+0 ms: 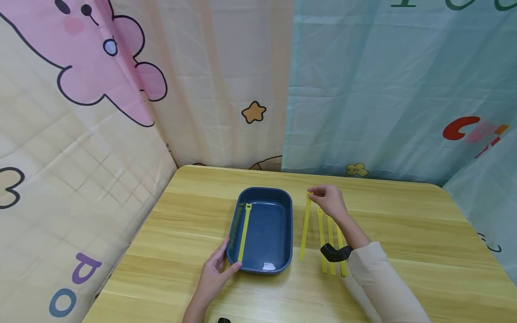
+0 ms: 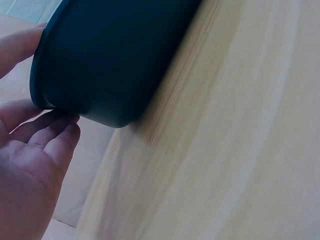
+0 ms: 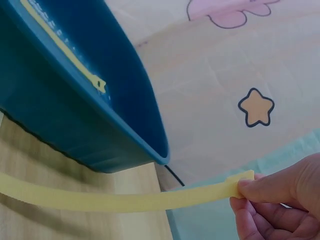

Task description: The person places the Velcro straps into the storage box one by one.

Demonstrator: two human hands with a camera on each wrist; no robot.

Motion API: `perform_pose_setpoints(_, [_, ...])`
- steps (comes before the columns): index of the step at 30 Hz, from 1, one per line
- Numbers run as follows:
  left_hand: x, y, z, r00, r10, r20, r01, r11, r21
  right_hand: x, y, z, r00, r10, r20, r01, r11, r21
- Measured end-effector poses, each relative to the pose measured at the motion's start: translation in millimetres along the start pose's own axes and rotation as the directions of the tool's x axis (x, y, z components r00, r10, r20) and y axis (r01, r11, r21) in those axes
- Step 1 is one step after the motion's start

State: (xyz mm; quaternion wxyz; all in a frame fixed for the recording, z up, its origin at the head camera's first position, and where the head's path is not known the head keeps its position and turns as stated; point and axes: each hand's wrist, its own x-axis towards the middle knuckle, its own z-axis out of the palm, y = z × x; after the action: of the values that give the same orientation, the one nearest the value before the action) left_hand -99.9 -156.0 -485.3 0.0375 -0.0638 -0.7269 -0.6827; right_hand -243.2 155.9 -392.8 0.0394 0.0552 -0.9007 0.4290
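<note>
A dark blue tray (image 1: 282,224) sits mid-table, with one yellow strap (image 1: 244,231) lying along its left inner side. My left hand (image 1: 216,269) rests open against the tray's near left corner (image 2: 75,105), fingers straight on its wall. My right hand (image 1: 329,199) pinches the far end of another yellow strap (image 1: 304,229), which hangs down to the table right of the tray. In the right wrist view that strap (image 3: 125,200) curves from my fingertips (image 3: 250,192) past the tray's wall (image 3: 75,135). Three more yellow straps (image 1: 331,242) lie side by side under my right forearm.
The wooden table (image 1: 404,233) is walled by printed curtains at the back and left (image 1: 121,112). A black wrist mount (image 1: 335,252) sits on my right wrist. Bare wood lies to the right of the straps and in front of the tray.
</note>
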Motion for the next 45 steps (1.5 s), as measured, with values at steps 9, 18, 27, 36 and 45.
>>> perform_pose_setpoints(9, [-0.4,-1.0,0.6,1.000,0.007,0.002,-0.007,1.000,0.000,-5,-6,-7,1.000,-0.006,0.004,0.006,1.000,0.008])
perform_pose_setpoints(18, [-0.5,0.2,0.8,1.000,0.000,0.004,0.000,1.000,-0.005,-11,-19,-16,1.000,-0.015,-0.004,0.016,0.999,0.033])
perform_pose_setpoints(27, [-0.5,0.1,0.2,1.000,-0.003,0.003,0.003,1.000,0.007,-16,-28,-23,0.999,-0.049,-0.001,0.049,0.997,0.059])
perform_pose_setpoints(36, [-0.5,-2.0,-0.3,1.000,-0.008,0.005,0.008,1.000,-0.003,-19,-42,-31,0.993,-0.110,-0.032,0.112,0.990,0.085])
perform_pose_setpoints(45, [0.3,-2.3,-0.2,1.000,0.023,0.013,-0.023,1.000,-0.017,-26,-60,-43,0.982,-0.176,-0.069,0.184,0.970,0.157])
